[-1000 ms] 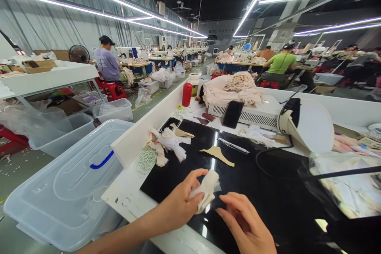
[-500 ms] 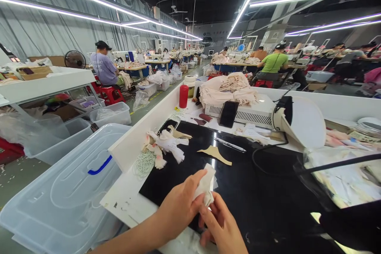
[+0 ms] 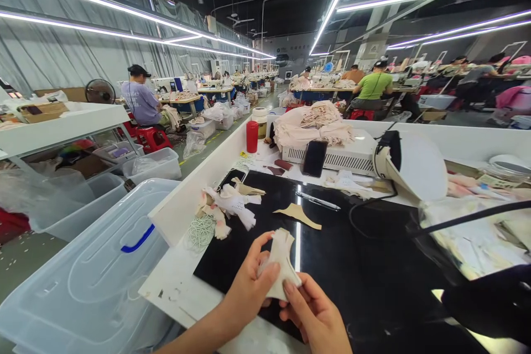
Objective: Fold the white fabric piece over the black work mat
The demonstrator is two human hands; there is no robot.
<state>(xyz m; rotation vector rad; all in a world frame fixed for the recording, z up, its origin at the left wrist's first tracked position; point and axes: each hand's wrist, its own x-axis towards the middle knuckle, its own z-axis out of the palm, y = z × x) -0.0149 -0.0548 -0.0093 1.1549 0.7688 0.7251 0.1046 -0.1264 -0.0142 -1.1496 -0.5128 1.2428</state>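
Note:
Between my hands, over the black panel [image 3: 357, 265], is a small stack of cream fabric pieces [image 3: 279, 266] with curved edges. My left hand [image 3: 251, 282] is closed around its left side, thumb on top. My right hand [image 3: 311, 310] pinches the lower right corner between thumb and fingers. A single tan cut piece [image 3: 297, 214] of similar curved shape lies flat just beyond. A clear pen [image 3: 318, 201] rests behind that piece. To the left are white fabric scraps [image 3: 236, 202] and a tangle of pale green cord [image 3: 201, 232].
A lidded plastic bin [image 3: 99, 249] stands left of the table. At the back are a red bottle [image 3: 251, 136], a phone [image 3: 314, 158] and a pile of pale fabric [image 3: 311, 127]. A lamp [image 3: 415, 166] and its black cable occupy the right. Co-workers sit farther off.
The fabric stack has been turned and spread, so its broad curved face now shows. My right hand has shifted its pinch to the lower right corner. The view has swung slightly.

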